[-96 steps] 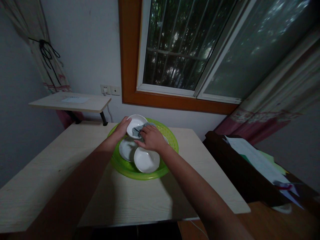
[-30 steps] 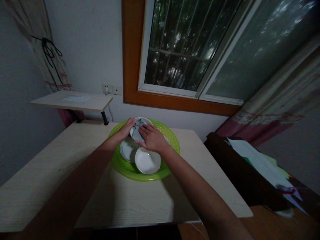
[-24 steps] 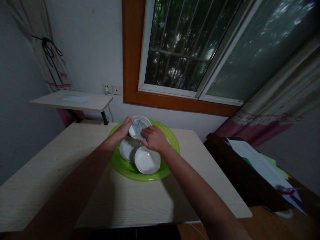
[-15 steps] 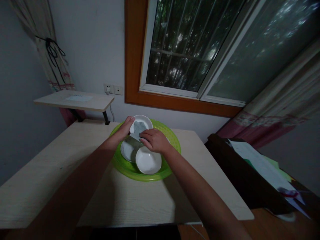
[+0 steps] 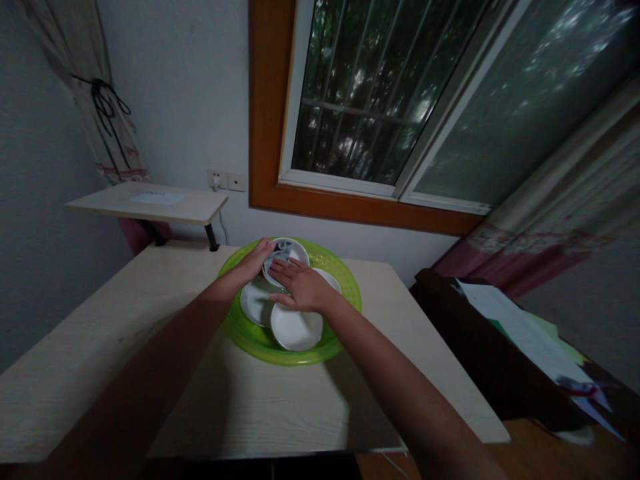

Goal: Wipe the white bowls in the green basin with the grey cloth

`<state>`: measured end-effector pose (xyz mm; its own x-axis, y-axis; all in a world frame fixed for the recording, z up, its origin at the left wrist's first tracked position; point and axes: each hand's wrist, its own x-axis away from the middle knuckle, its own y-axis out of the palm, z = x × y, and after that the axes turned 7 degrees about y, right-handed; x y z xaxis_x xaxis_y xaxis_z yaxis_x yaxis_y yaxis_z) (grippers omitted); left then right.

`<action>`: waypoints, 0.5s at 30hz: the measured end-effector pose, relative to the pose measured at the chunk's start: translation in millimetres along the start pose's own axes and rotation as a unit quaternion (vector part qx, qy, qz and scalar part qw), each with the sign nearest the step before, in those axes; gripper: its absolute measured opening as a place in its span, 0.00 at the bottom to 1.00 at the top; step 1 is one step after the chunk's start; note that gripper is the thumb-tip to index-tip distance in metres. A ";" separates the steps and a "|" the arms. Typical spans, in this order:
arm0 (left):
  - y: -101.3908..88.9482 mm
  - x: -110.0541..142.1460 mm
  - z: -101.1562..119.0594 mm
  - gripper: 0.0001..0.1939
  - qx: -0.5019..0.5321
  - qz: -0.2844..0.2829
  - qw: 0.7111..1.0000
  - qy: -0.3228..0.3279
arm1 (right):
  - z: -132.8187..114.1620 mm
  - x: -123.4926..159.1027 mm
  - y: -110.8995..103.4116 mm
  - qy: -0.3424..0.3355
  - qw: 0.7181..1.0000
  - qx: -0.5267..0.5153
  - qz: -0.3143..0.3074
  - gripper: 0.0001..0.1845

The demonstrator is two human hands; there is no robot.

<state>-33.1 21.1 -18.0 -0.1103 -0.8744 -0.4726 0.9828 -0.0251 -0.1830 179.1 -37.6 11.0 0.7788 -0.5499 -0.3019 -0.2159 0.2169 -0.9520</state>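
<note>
In the head view, a round green tray [image 5: 351, 287] on the table bears several white dishes. My left hand [image 5: 254, 259] grips the left rim of the far white dish [image 5: 301, 252]. A grey and black patterned patch [image 5: 283, 250] shows inside this dish; whether it is a cloth or a print I cannot tell. My right hand [image 5: 303, 285] reaches over the dish with its fingers stretched out and the fingertips at the patch. Below the hands are a flat white dish [image 5: 254, 303] and a nearer white bowl [image 5: 297, 330]. Another white dish [image 5: 330, 280] is partly hidden behind my right hand.
The pale wooden table [image 5: 280, 407] runs up to the wall under the window. A small raised shelf [image 5: 195, 210] with a paper stands at its back left. To the right, a dark piece of furniture [image 5: 470, 340] bears papers [image 5: 525, 333].
The far dish has come slightly lower and to the right. My right hand has flattened, its fingers now stretched across the dish, and the patch looks darker and more patterned.
</note>
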 end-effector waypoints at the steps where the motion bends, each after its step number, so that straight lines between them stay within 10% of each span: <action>1: 1.0 -0.1 0.5 0.17 -0.001 0.000 1.000 -0.002 | -0.4 0.0 -0.2 0.009 1.000 0.010 0.002 0.39; 15: 1.3 1.9 5.4 0.19 0.005 0.015 1.000 -0.024 | 0.3 -1.8 -10.5 0.114 0.989 0.078 0.053 0.34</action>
<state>-31.2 16.8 -14.5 -0.0728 -0.8975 -0.4350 0.9872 -0.0027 -0.1596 180.1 -38.7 21.5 0.5998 -0.6808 -0.4205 -0.1826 0.3952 -0.9003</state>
